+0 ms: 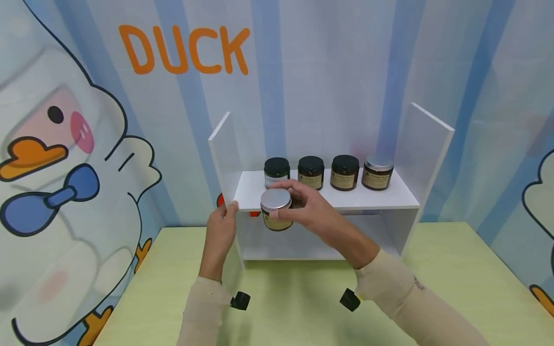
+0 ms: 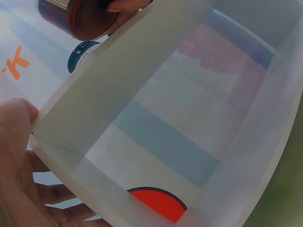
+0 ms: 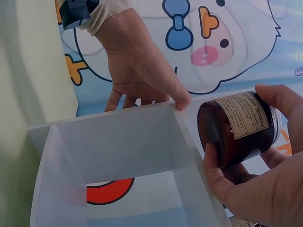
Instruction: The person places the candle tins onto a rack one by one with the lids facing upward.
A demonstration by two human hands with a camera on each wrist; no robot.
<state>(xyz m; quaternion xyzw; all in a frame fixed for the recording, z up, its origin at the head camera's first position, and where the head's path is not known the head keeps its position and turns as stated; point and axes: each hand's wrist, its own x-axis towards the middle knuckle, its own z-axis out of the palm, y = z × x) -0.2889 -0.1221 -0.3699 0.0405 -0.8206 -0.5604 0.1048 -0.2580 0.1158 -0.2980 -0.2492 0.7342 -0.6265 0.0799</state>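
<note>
My right hand (image 1: 311, 206) grips an amber glass candle jar (image 1: 277, 199) with a silver lid and a cream label, in front of the left part of a white two-level shelf (image 1: 368, 203). In the right wrist view the candle jar (image 3: 236, 125) is tilted on its side, with thumb and fingers around it. With my left hand (image 1: 220, 238) I hold the shelf's left side panel at its front edge. The left wrist view shows that thumb (image 2: 21, 113) on the near edge and the other fingers behind the panel.
On the upper board stand a dark green jar (image 1: 277, 167) with a black lid, two amber jars (image 1: 310, 168) with black lids, and a silver-lidded amber jar (image 1: 378, 173). Tall side panels (image 1: 426, 149) flank them. The shelf stands on a pale green table (image 1: 285, 298) before a duck-print backdrop.
</note>
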